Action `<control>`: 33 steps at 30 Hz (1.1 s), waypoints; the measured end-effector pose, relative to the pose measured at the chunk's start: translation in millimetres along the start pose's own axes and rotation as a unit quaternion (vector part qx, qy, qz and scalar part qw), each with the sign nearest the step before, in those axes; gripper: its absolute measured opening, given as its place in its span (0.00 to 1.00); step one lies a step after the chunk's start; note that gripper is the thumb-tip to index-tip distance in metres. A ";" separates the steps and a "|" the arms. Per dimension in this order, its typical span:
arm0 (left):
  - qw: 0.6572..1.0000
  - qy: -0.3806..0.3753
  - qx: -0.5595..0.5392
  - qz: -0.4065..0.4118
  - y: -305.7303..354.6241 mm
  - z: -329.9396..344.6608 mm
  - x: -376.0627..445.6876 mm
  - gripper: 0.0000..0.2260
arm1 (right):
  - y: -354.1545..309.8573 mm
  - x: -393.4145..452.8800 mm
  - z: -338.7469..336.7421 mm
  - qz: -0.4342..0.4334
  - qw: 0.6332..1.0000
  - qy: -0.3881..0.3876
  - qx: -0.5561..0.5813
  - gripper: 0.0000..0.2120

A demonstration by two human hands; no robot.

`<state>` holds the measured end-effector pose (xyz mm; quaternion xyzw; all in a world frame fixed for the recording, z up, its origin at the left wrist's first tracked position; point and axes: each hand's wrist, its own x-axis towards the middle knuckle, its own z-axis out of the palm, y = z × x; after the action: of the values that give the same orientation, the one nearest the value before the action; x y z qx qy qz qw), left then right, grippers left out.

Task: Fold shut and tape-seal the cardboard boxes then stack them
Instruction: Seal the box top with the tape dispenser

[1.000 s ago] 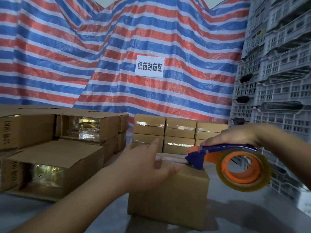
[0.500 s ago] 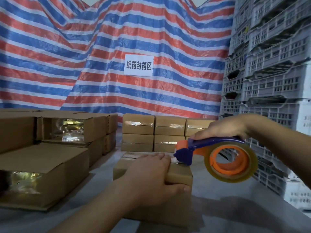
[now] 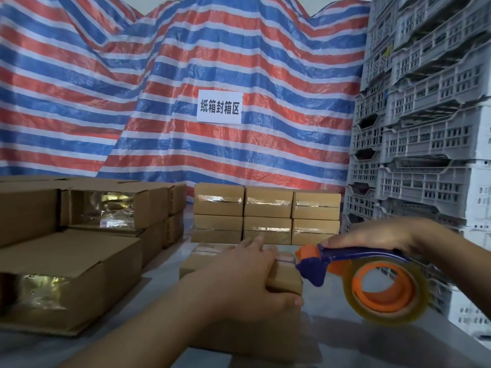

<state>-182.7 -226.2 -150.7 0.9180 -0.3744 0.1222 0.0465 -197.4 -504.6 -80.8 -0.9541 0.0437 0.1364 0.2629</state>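
A small brown cardboard box (image 3: 285, 281) sits closed in front of me on the grey table (image 3: 358, 338). My left hand (image 3: 247, 277) lies on its top, fingers spread forward and thumb down over the near right edge. My right hand (image 3: 372, 236) grips the blue handle of a tape dispenser (image 3: 372, 277) with an orange core and a clear tape roll. The dispenser's blue head hangs just beyond the box's right end. A strip of tape runs along the box top toward it.
Two rows of sealed boxes (image 3: 267, 213) are stacked at the back centre. Open-ended boxes (image 3: 71, 272) showing shiny contents lie in piles on the left. Grey plastic crates (image 3: 425, 128) tower at the right. A striped tarp (image 3: 159, 88) hangs behind.
The dispenser has been pulled right, off the box's right end. My left hand came down flat onto the box top and stays there.
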 end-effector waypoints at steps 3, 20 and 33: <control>0.999 0.025 0.017 0.045 15.9 -2.1 8.9 0.40 | 0.6 0.2 1.6 -0.003 1.000 0.004 -0.013 0.42; 0.998 0.011 0.005 0.059 21.7 10.6 9.0 0.32 | -31.8 -17.3 9.5 0.018 0.958 0.081 -0.276 0.38; 0.999 0.012 0.027 0.040 26.6 9.0 3.3 0.33 | -5.0 -18.2 48.3 0.095 0.793 0.222 -0.559 0.24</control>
<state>-197.3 -249.1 -158.6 0.9016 -0.4070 0.1450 0.0213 -225.6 -475.3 -113.0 -0.9300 0.1073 -0.0546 -0.3472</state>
